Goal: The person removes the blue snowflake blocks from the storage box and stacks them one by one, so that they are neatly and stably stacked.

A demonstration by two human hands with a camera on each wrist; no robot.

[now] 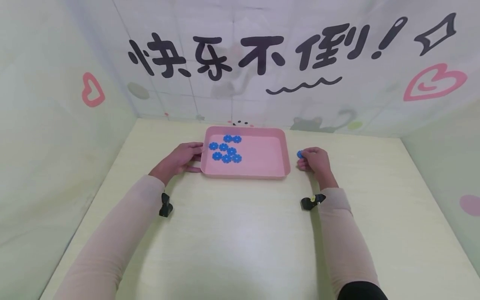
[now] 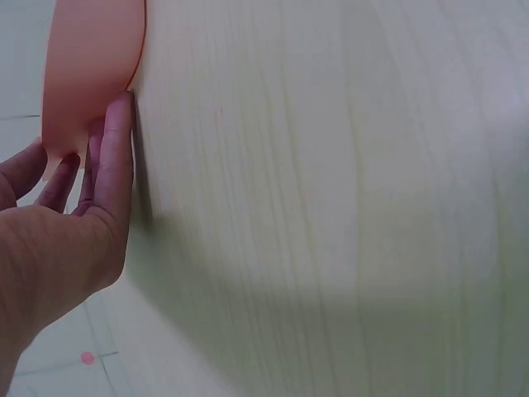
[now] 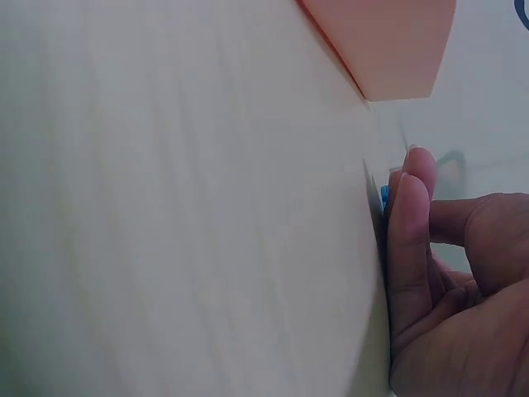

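Note:
A shallow pink tray (image 1: 262, 156) stands on the table, with several blue snowflake discs (image 1: 226, 158) lying flat in its left half. At the tray's left end, my left hand (image 1: 182, 157) rests its fairly straight fingers (image 2: 118, 157) against the outer wall. To the right of the tray and apart from it, my right hand (image 1: 316, 160) pinches one blue snowflake disc (image 1: 300, 154) low over the table. In the right wrist view only a sliver of that disc (image 3: 385, 193) shows past the fingertips; the rest is hidden.
The pale wood-grain table (image 1: 240, 233) carries the tray near its back edge. Behind it rises a white backdrop (image 1: 232, 100) with dark lettering, and similar cloth walls stand left and right. A small black wrist camera (image 1: 165, 205) hangs by each sleeve.

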